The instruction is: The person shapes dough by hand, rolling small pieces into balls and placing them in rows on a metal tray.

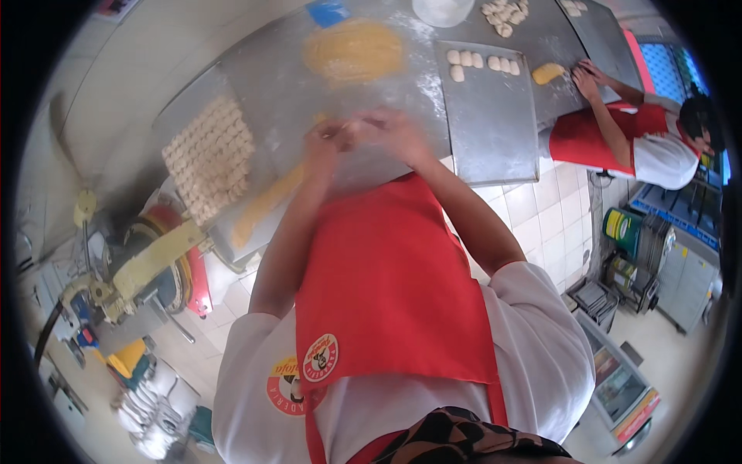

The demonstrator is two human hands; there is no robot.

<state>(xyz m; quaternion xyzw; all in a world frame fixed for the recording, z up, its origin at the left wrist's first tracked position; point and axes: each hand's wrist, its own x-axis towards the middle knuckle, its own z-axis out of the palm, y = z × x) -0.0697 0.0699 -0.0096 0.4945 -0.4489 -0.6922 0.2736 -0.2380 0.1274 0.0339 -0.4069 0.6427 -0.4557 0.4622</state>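
Left of the tray (495, 124), our landmark, we see the yellow strip (270, 203) lying aslant near the edge of the bench (270, 81), presumably to be within easy reach. Its upper end passes out of sight at the left forearm. The left hand (331, 141) is nearest that end; the right hand (390, 133) lies between it and the tray, the 2 close together before the apron (386, 271). Motion blur hides the fingers: we cannot tell whether either grip is wide or narrow, or what it holds. The raised, inward-turned hands suggest close work shared by both.

Farther left of the tray we find pale dough pieces (209, 162) in tight rows, probably packed to save room. Left of the tray's far end is a yellow patch (354, 50). On the tray itself, balls (465, 59) line the far end, perhaps to leave the near part free. Right of the tray, 1 co-worker's hands (587, 76) rest beside a yellow piece (548, 73).
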